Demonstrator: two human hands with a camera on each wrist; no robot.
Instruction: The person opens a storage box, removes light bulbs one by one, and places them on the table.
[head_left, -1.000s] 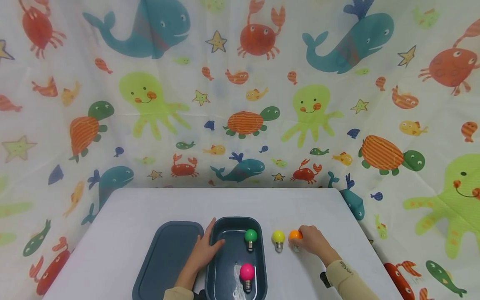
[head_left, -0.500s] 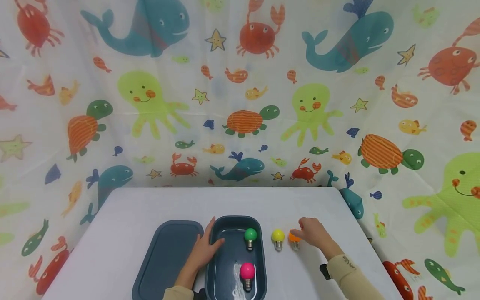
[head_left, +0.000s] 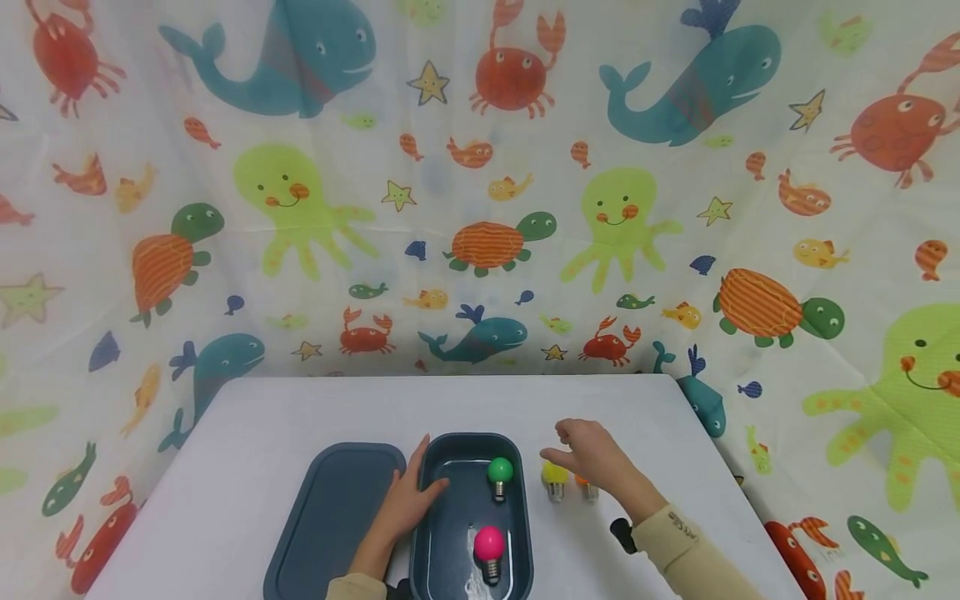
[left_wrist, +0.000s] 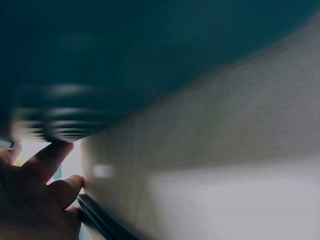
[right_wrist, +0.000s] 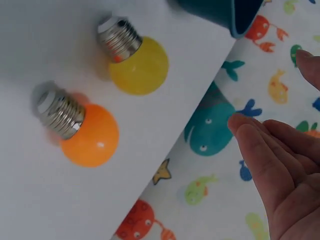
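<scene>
Yellow bulb (right_wrist: 135,60) lies near-to-far, base (head_left: 556,493) nearest, while I see the right hand (head_left: 597,457) empty above, left hand (head_left: 407,502) spread at the tray (head_left: 465,502).

Head view: the right grip (head_left: 594,458) covers part of the orange bulb (head_left: 591,493) and the top of the yellow bulb (head_left: 555,475); the lower edge cuts off the tray (head_left: 448,533), the grey-blue panel (head_left: 322,525) and 2 sleeves (head_left: 693,554). Left wrist view: the tray wall is blurred; the left edge crops the left grip (left_wrist: 37,192). Right wrist view: the right edge crops the right grip.
</scene>
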